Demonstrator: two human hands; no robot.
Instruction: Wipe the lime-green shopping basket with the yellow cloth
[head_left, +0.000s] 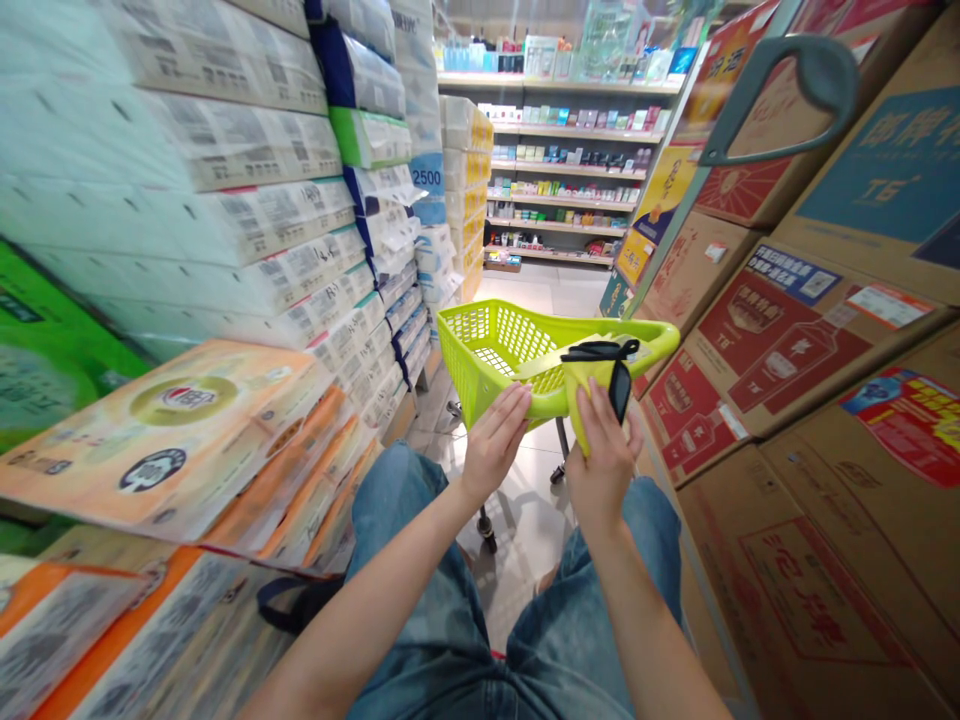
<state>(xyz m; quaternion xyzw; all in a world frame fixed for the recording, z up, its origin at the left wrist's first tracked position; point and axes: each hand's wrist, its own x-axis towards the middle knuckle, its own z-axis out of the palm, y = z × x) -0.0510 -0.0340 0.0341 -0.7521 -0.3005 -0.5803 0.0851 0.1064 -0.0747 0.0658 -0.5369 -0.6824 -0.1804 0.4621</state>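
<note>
A lime-green basket cart (510, 345) with perforated sides and thin legs on castors stands in front of my knees. My left hand (496, 440) has its fingers stretched out and together, the tips at the cart's near rim. Its thumb is largely hidden. In my right hand (602, 432) is a yellow cloth with black trim (576, 385), pinched between the fingers over the cart's near right side. Whether it is a glove or a pouch I cannot tell. Part of the cart's rim is hidden behind the cloth and the hand.
Stacked paper packs (255, 150) line the left, with an orange-topped pack (225, 390) near my left knee. Cardboard cartons (765, 340) form the right wall, where a grey handle (780, 100) juts out. Shelves of small boxes (570, 165) close the far end.
</note>
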